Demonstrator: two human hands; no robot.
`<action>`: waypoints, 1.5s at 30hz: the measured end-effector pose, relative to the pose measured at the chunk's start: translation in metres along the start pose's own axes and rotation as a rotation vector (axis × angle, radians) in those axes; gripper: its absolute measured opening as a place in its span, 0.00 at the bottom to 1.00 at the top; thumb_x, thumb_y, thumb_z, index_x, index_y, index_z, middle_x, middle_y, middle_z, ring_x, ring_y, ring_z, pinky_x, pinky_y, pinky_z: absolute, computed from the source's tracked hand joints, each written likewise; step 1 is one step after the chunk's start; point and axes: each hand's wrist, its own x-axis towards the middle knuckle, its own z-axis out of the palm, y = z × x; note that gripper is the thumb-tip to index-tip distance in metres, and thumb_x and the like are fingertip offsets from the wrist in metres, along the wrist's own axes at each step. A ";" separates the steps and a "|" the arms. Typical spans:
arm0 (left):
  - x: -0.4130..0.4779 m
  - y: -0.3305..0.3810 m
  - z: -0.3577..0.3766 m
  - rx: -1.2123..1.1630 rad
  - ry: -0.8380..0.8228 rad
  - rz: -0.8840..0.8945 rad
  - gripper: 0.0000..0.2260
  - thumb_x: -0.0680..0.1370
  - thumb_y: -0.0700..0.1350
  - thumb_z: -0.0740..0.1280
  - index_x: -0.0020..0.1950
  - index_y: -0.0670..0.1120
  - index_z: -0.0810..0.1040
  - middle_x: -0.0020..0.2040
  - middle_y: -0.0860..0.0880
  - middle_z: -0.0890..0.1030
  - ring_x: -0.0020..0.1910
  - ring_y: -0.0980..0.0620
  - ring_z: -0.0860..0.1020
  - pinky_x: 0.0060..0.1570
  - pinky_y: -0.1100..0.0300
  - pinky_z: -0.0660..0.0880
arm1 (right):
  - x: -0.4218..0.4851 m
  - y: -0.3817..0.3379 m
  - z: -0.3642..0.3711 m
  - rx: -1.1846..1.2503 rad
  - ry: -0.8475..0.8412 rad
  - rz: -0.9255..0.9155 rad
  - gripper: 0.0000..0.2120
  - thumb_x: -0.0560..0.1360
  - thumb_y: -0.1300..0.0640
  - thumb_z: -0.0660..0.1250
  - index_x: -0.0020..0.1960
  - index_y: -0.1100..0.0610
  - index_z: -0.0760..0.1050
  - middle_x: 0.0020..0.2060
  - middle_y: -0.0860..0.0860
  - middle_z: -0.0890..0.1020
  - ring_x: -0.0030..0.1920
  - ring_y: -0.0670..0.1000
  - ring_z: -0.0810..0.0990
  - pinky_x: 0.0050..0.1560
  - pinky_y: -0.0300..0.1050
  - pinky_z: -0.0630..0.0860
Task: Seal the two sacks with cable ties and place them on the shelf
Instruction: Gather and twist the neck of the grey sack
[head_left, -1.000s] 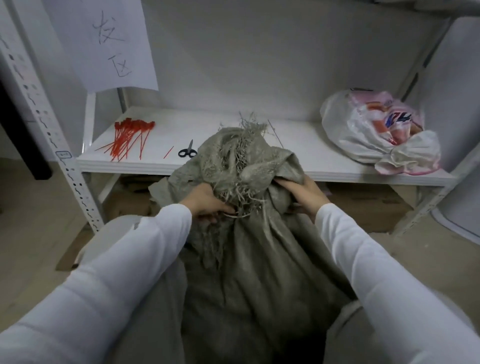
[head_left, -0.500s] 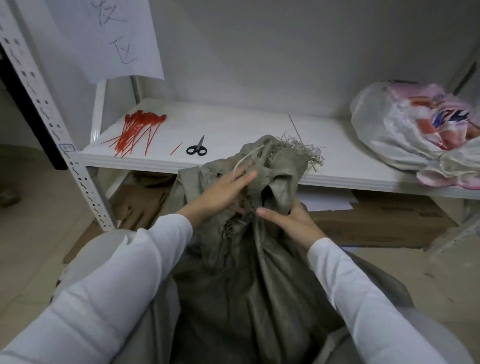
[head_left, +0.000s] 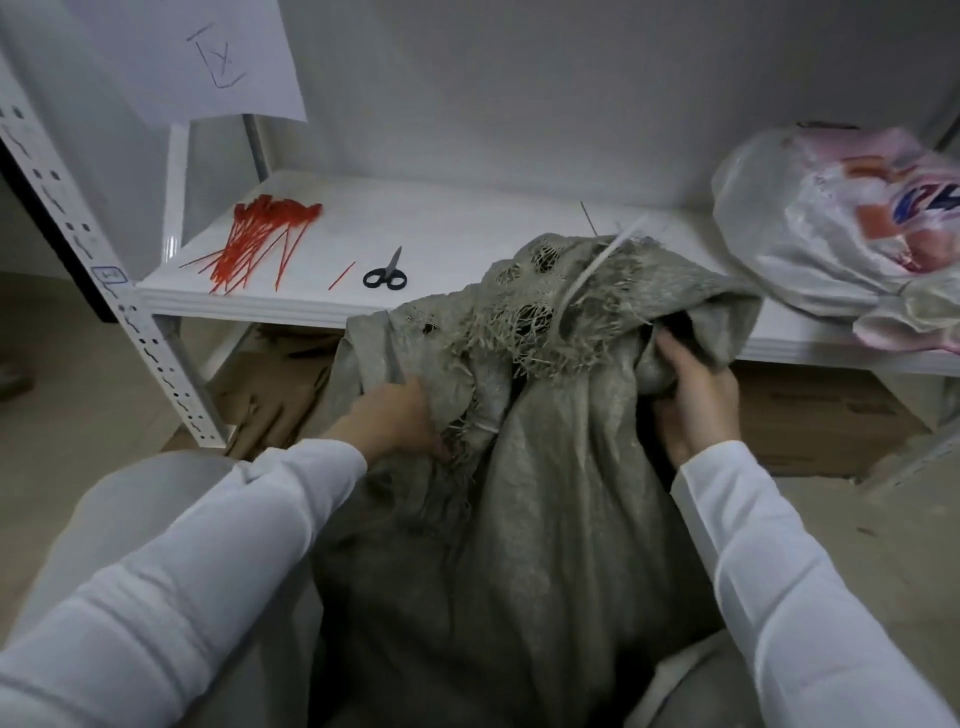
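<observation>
A grey woven sack (head_left: 545, 519) with a frayed, holed mouth stands in front of me, its top leaning toward the white shelf (head_left: 467, 234). A pale cable tie (head_left: 597, 265) runs around its gathered neck, with the tail sticking up to the right. My left hand (head_left: 395, 421) grips the cloth on the left of the neck. My right hand (head_left: 696, 400) grips a fold on the right. A white and pink plastic sack (head_left: 841, 228) lies on the shelf at the right.
A bunch of red cable ties (head_left: 254, 239) and black scissors (head_left: 387, 273) lie on the shelf's left part. A perforated white upright (head_left: 130, 317) stands at the left. Flattened cardboard (head_left: 821, 421) lies under the shelf. A paper sheet (head_left: 208, 52) hangs above.
Both hands have moved apart from the sack's neck to grip the cloth on either side. The sack's top has shifted right and closer to the shelf edge.
</observation>
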 end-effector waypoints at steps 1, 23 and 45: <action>-0.003 0.002 0.001 0.093 -0.011 0.038 0.33 0.69 0.59 0.73 0.66 0.42 0.69 0.60 0.44 0.78 0.57 0.43 0.77 0.53 0.53 0.75 | 0.002 0.008 -0.001 -0.142 0.002 -0.018 0.29 0.62 0.46 0.80 0.59 0.54 0.78 0.50 0.51 0.85 0.51 0.52 0.84 0.55 0.53 0.79; 0.011 0.013 0.023 -1.308 -0.015 -0.188 0.09 0.72 0.33 0.70 0.37 0.44 0.73 0.22 0.50 0.73 0.17 0.57 0.68 0.17 0.69 0.61 | -0.015 0.020 0.005 -0.386 -0.171 0.025 0.03 0.75 0.60 0.69 0.43 0.54 0.78 0.39 0.49 0.82 0.42 0.49 0.81 0.42 0.44 0.79; -0.005 0.007 -0.045 -0.839 0.376 0.213 0.44 0.53 0.55 0.75 0.66 0.43 0.69 0.57 0.47 0.75 0.54 0.51 0.75 0.57 0.54 0.74 | -0.009 -0.014 0.015 0.178 0.001 0.008 0.07 0.76 0.61 0.65 0.53 0.60 0.78 0.45 0.59 0.83 0.47 0.57 0.83 0.51 0.53 0.81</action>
